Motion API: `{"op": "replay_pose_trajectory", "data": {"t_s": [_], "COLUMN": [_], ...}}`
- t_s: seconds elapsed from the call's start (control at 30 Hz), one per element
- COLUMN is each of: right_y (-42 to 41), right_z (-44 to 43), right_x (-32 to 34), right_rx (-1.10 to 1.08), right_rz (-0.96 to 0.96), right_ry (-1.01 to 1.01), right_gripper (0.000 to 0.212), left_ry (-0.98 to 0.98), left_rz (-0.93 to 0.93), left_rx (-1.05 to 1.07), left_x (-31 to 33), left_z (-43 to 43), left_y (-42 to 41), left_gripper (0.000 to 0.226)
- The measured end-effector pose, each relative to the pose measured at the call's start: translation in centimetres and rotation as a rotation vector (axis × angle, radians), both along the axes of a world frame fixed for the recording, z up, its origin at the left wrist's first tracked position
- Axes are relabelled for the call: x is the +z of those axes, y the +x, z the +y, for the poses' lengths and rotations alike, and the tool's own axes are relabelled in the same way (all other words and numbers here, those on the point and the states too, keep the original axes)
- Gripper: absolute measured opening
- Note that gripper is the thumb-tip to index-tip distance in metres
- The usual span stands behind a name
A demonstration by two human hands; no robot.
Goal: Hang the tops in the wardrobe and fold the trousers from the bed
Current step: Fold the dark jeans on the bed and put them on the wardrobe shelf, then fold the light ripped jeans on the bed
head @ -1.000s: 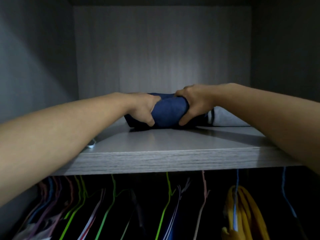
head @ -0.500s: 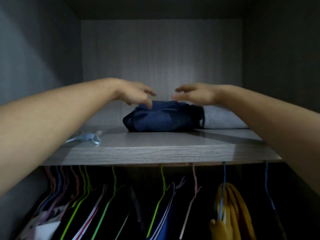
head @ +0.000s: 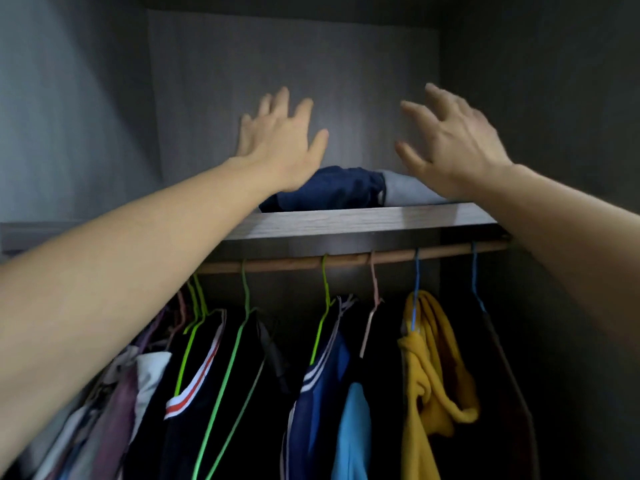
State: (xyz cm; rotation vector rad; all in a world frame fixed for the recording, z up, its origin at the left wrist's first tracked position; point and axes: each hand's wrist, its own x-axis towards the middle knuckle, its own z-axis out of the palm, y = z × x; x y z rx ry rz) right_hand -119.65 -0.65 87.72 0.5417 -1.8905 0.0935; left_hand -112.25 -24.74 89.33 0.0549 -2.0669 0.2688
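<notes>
Head view: the left hand and right hand hover above the shelf, fingers spread wide and gripping nothing. Below and between them, the folded navy trousers lie on that grey wood-grain board, touching a folded grey garment. The trousers look soft, light and limp, a rounded bundle best taken at both ends. Underneath, 1 wooden rail carries a yellow top and others on thin wire hangers.

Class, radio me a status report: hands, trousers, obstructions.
Left hand open, right hand open, both empty. Navy trousers folded on shelf beside grey garment. Nothing blocking.
</notes>
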Motion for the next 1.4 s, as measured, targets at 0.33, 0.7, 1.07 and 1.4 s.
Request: {"op": "replay_pose_trajectory", "data": {"t_s": [0.33, 0.7, 1.07, 1.4], "right_y": [9.6, 28.7, 53.5, 61.3], "right_z": [10.5, 37.3, 65.1, 83.5], "right_x": [-8.7, -14.7, -27.9, -36.6], "right_rx": [-0.364, -0.709, -1.168, -1.43], "right_rz": [-0.016, -0.097, -0.378, -0.539], "right_ry": [0.036, -0.043, -0.085, -0.293], "right_gripper": [0.069, 0.067, 0.076, 0.078], "left_ry": [-0.015, 0.06, 0.016, -0.095], "left_rz": [0.129, 0.125, -0.232, -0.36], "left_rx": [-0.319, -0.708, -1.098, -1.386], "left_x": [-7.8, -13.2, -26.8, -35.0], "left_z": [8.5, 36.0, 71.4, 94.5], "left_y": [3.5, 12.7, 26.4, 30.5], "left_gripper": [0.063, 0.066, 0.067, 0.071]}}
